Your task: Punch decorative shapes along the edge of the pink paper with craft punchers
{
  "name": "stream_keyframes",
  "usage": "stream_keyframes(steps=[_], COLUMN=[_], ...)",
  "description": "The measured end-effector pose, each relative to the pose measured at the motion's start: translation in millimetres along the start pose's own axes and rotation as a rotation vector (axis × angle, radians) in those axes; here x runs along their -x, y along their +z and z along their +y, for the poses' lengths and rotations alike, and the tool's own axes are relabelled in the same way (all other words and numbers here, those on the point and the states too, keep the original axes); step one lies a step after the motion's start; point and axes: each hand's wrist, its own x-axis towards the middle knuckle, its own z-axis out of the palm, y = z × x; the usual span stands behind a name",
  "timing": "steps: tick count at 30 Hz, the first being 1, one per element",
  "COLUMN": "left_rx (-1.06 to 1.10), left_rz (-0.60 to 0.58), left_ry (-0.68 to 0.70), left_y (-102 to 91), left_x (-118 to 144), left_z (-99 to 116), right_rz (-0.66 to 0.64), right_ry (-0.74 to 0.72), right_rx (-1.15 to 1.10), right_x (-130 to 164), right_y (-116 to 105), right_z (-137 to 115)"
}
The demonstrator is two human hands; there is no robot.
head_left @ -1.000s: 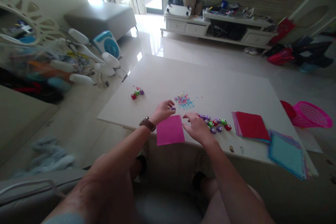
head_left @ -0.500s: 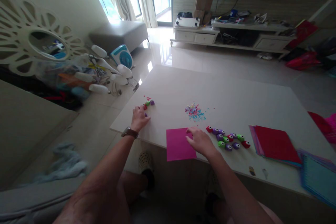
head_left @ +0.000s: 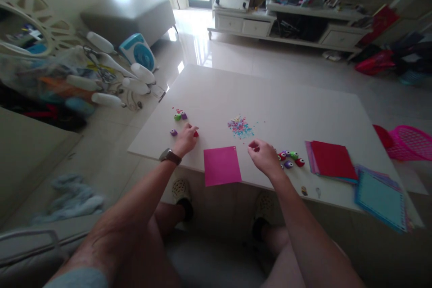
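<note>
My left hand [head_left: 185,140], with a dark watch on its wrist, is closed around a small red craft punch [head_left: 196,133] at its fingertips. Close by on the white table are a purple punch [head_left: 173,132], a green punch [head_left: 177,117] and another purple one [head_left: 184,115]. A pink paper square [head_left: 222,166] lies between my hands, its near edge past the table edge; small light spots mark its far right corner. My right hand [head_left: 263,155] is right of the paper, fingers curled together; what they pinch is hidden. Partly behind it sit several coloured punches [head_left: 294,155].
A heap of tiny coloured paper bits [head_left: 240,126] lies mid-table, with red bits [head_left: 178,110] at the left. To the right are a stack of coloured paper [head_left: 332,159], a blue-green sheet pile [head_left: 381,198] and two small metal-looking items [head_left: 304,191] near the front edge.
My left hand has moved right, away from the green and purple punches, with the red punch. My right hand has left the pink paper, and its fingers have curled in. The view has shifted.
</note>
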Motion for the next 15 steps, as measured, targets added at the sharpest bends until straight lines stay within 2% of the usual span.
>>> stream_keyframes(steps=[3,7,9,12,15], left_rx=[0.054,0.114,0.272,0.637,0.907], left_rz=[-0.071,-0.045,-0.087,-0.235,-0.395], left_ry=[0.075,0.052,0.008,-0.050,0.015], left_y=[6.5,7.2,7.6,14.2,27.0], left_x=[-1,1,4,14,26], left_z=[5,19,34,64,93], right_rz=[-0.021,-0.064,-0.086,-0.110,-0.124], right_ry=[-0.017,-0.067,-0.113,-0.231,-0.347], right_rx=[-0.008,-0.012,-0.033,-0.125,-0.234], right_x=[8,10,9,8,7], right_y=[2,7,11,23,35], right_z=[5,13,15,11,2])
